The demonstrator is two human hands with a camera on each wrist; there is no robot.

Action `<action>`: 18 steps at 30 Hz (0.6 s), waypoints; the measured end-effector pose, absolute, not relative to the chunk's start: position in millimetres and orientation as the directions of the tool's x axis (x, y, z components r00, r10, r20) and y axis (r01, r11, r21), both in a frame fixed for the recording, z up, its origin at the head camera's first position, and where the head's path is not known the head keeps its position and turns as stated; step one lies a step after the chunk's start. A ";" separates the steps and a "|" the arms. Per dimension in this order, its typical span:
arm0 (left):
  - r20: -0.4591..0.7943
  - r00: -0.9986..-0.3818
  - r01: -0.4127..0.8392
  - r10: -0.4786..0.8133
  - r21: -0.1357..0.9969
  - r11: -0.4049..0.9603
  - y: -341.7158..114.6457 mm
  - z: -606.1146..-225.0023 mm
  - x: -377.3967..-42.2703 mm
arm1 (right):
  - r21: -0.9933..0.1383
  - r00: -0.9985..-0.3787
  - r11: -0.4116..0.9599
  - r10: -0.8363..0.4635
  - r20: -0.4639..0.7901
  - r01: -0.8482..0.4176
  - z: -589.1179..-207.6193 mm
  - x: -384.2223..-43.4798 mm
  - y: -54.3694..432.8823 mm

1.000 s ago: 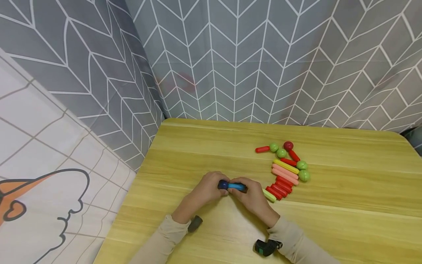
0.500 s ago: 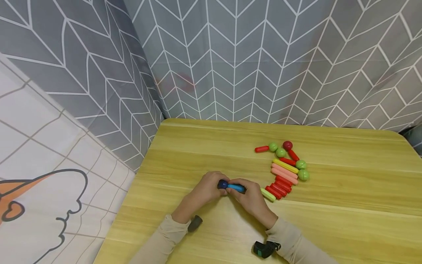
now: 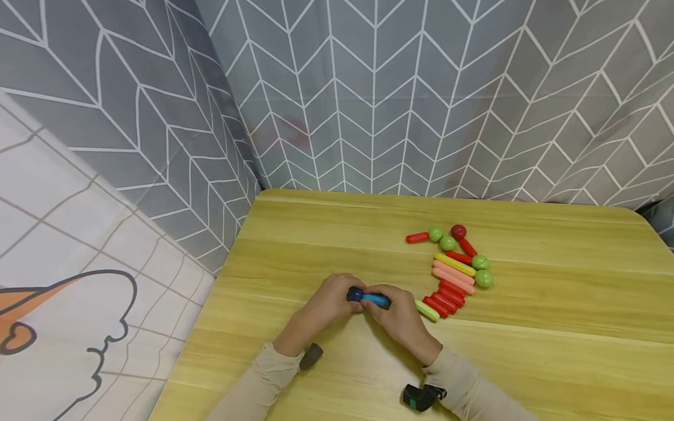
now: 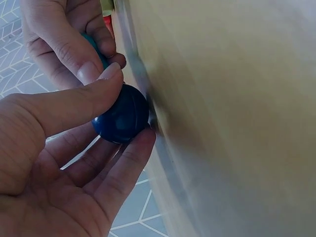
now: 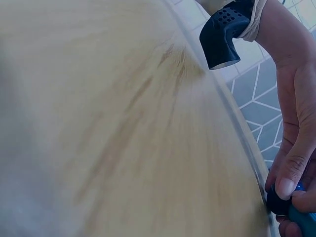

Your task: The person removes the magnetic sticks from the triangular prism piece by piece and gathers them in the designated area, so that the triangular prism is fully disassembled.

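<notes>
My left hand (image 3: 333,298) pinches a dark blue ball (image 4: 123,114) between its thumb and fingers, low over the table. Facing it, my right hand (image 3: 400,311) pinches a light blue stick (image 3: 376,300) that points at the ball. Ball and stick meet end to end where the fingertips of both hands come together. Fingers cover the ball's far side and part of the stick. Just beyond the right hand lies a yellow-green stick (image 3: 427,310), partly hidden by that hand.
On the wooden table (image 3: 568,280), right of the hands, lie several red sticks (image 3: 444,299), pink sticks (image 3: 454,276) and a yellow stick (image 3: 455,264). Green balls (image 3: 484,278) and a dark red ball (image 3: 458,231) sit among them. A patterned curtain (image 3: 353,99) hangs behind.
</notes>
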State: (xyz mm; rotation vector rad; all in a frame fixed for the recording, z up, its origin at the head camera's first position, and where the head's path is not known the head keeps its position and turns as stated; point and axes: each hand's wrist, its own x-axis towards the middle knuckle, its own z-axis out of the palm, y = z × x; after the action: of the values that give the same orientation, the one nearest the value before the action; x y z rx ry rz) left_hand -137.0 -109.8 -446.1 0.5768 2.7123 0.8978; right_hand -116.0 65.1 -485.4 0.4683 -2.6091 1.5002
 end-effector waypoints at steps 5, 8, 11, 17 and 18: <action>-0.078 -0.897 0.309 0.436 0.596 0.741 -107.7 -446.4 -138.6 | -0.801 -0.943 0.500 -0.204 0.262 -0.331 -485.1 -115.9 65.0; -0.073 -0.897 0.311 0.435 0.595 0.741 -106.1 -446.2 -138.9 | -0.778 -0.939 0.526 -0.206 0.275 -0.343 -484.9 -115.4 66.1; -0.075 -0.896 0.311 0.439 0.598 0.738 -104.2 -446.5 -139.3 | -0.750 -0.935 0.558 -0.211 0.285 -0.354 -484.1 -114.5 69.3; -0.086 -0.898 0.300 0.433 0.601 0.741 -101.5 -447.1 -139.5 | -0.706 -0.931 0.607 -0.206 0.302 -0.364 -480.6 -111.6 79.5; -0.088 -0.898 0.296 0.430 0.603 0.741 -101.2 -447.3 -139.6 | -0.701 -0.930 0.612 -0.208 0.303 -0.365 -480.3 -110.8 81.3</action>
State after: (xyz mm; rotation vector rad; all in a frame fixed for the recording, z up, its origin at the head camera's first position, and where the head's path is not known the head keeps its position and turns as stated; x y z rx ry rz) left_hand -139.6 -101.2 -447.3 0.5753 2.7199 0.8872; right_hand -110.8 81.3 -480.3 0.4759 -2.6454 1.2145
